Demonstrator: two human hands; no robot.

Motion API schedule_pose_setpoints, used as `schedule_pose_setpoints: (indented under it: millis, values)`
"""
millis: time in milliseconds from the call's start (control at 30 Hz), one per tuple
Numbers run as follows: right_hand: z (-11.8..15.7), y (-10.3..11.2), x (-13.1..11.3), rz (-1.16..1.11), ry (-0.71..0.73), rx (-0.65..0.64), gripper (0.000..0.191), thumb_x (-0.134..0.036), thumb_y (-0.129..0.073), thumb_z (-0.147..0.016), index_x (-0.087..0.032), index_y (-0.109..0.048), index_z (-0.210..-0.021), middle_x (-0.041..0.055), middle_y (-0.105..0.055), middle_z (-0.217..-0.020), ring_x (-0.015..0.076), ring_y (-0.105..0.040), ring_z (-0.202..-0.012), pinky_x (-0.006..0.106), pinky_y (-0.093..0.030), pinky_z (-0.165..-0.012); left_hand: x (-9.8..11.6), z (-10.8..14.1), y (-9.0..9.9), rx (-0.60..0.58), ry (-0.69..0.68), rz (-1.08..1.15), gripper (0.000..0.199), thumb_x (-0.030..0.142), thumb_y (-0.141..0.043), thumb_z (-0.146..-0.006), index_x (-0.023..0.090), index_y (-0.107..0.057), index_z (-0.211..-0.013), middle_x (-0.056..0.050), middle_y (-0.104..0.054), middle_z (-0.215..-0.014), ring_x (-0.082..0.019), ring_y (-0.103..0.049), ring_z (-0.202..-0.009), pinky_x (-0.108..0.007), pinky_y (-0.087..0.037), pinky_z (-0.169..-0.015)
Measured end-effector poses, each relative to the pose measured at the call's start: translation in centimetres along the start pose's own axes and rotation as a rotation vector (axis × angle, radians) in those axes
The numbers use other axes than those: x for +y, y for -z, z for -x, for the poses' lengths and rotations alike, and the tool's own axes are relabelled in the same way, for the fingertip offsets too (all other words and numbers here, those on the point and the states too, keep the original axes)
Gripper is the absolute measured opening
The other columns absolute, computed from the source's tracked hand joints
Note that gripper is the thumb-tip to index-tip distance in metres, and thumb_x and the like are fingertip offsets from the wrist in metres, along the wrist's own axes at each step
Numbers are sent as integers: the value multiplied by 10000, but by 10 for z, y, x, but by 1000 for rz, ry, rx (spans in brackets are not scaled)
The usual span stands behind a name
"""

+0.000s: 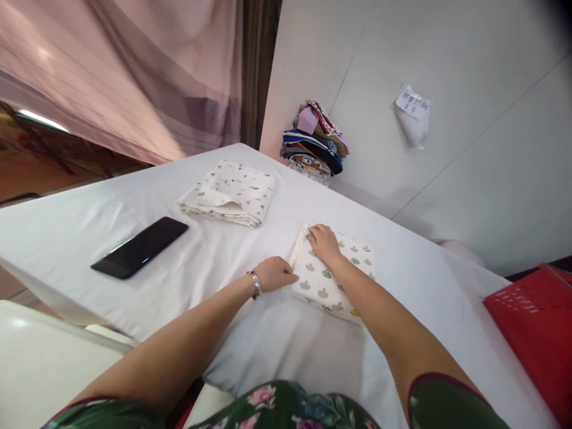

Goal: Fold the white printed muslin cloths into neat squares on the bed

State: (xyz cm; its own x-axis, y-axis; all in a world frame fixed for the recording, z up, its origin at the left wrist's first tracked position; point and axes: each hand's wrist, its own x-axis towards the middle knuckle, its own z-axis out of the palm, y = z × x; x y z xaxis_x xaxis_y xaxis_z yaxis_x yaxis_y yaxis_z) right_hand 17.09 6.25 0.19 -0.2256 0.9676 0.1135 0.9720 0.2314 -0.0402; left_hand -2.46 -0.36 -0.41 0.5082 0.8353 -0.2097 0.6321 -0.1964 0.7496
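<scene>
Together, two hands (298,260) on one cloth (322,290).

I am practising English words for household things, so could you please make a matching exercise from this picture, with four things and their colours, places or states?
1. Flat device
2. Mushroom-print cloth
3. Clothes pile
4. Left hand

A. stacked, in many colours
B. has a silver bracelet at its wrist
C. black, lying on the white cover
D. folded, under the right hand

Pairs: 1-C, 2-D, 3-A, 4-B
</scene>
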Motion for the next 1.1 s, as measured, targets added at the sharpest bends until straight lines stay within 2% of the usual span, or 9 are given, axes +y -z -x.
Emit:
schedule_pose_setpoints:
  millis: [200, 367, 433, 567, 667, 767, 867, 967, 1100]
  values:
    - [0, -4, 3, -173, -71, 10, 295, -291, -416, -893, -214, -593, -1116, 49, -544, -1197, 181, -451, -1100, 276, -325, -949, 3, 1, 5, -72, 8, 11, 366, 473, -538, -655, 177, -412, -479, 40, -381, -480, -99, -350, -505, -248, -273, -520]
    - [-4, 0, 3, -284, -186, 113, 307, -310, -351, -900, -190, -629, -945, 47, -607, -1026, 137, -543, -947, 227, -379, -853, 4, 3, 6, -93, -13, 28, 378, 467, -560, -636, 176, -392, -463, 47, -367, -461, -91, -332, -488, -247, -264, -501]
    - [-9, 5, -2, -270, -246, 64, 333, -402, -353, -895, -202, -619, -906, 40, -631, -945, 146, -568, -861, 239, -402, -775, 3, 2, 6, -94, -26, 34, 390, 470, -565, -635, 176, -382, -456, 50, -344, -450, -89, -316, -483, -248, -256, -494]
    - [-23, 14, -16, -157, -308, -130, 393, -552, -467, -800, -204, -596, -928, 55, -659, -845, 193, -593, -766, 275, -412, -670, 2, 1, 5, -94, -24, 48, 399, 476, -571, -633, 175, -383, -450, 51, -326, -444, -86, -301, -481, -250, -247, -490]
    - [-28, 16, -20, -90, -295, -172, 260, -396, -526, -772, -204, -593, -935, 69, -666, -905, 217, -604, -818, 278, -411, -664, 2, 1, 5, -96, -27, 70, 412, 486, -572, -634, 175, -372, -452, 51, -333, -447, -84, -300, -479, -248, -251, -490]
    - [-27, 15, -13, -131, -284, -149, 201, -221, -462, -772, -222, -590, -928, 38, -666, -960, 182, -601, -870, 244, -409, -678, 1, 1, 4, -87, -36, 74, 410, 498, -567, -639, 176, -388, -459, 49, -348, -449, -88, -313, -485, -251, -253, -495]
    - [-21, 14, -4, -158, -277, -134, 287, -172, -415, -783, -228, -552, -1029, 18, -665, -952, 151, -595, -857, 220, -406, -679, 0, 0, 2, -68, -47, 57, 403, 502, -564, -639, 175, -409, -460, 46, -364, -452, -90, -324, -491, -251, -250, -501]
    - [-15, 14, -3, -146, -234, -101, 345, -170, -390, -803, -230, -487, -1128, 18, -655, -913, 163, -586, -816, 238, -397, -657, -2, -1, 1, -56, -54, 46, 396, 502, -560, -638, 173, -423, -466, 44, -373, -458, -89, -326, -491, -249, -247, -502]
    - [-10, 17, -9, -45, -126, -62, 346, -135, -369, -806, -247, -502, -1105, 37, -602, -1017, 175, -565, -867, 262, -393, -689, -2, -2, 1, -58, -63, 54, 393, 509, -565, -638, 173, -438, -479, 43, -383, -464, -92, -340, -492, -248, -254, -504]
